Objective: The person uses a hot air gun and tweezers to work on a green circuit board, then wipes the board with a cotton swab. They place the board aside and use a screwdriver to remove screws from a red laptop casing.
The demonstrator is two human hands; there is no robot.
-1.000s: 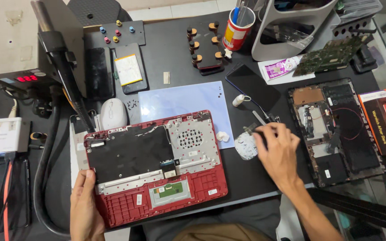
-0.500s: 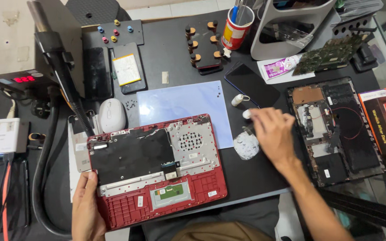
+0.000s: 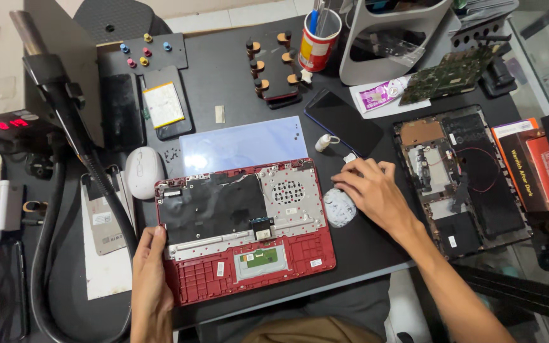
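Observation:
An opened red laptop shell (image 3: pixel 243 232) lies inside up at the desk's front, showing a black sheet, a perforated metal plate and a green board. My left hand (image 3: pixel 149 273) rests along its left edge, thumb on the red rim. My right hand (image 3: pixel 370 190) lies palm down on the black desk just right of the shell, fingers curled near a small white piece (image 3: pixel 349 157); what is under the fingers is hidden. A grey-white lump (image 3: pixel 338 207) sits between the shell and that hand.
A black laptop base (image 3: pixel 462 178) with exposed parts lies at the right. A pale blue mat (image 3: pixel 243 145), white mouse (image 3: pixel 143 171), dark phone (image 3: pixel 343 122), red cup of tools (image 3: pixel 317 41), green circuit board (image 3: pixel 449 73) and orange-red boxes (image 3: pixel 528 165) surround the work. A hose (image 3: pixel 46 254) runs at left.
My right hand has moved left and up from beside the black laptop base to a spot close to the red shell's upper right corner. The left hand has stayed on the shell's edge.

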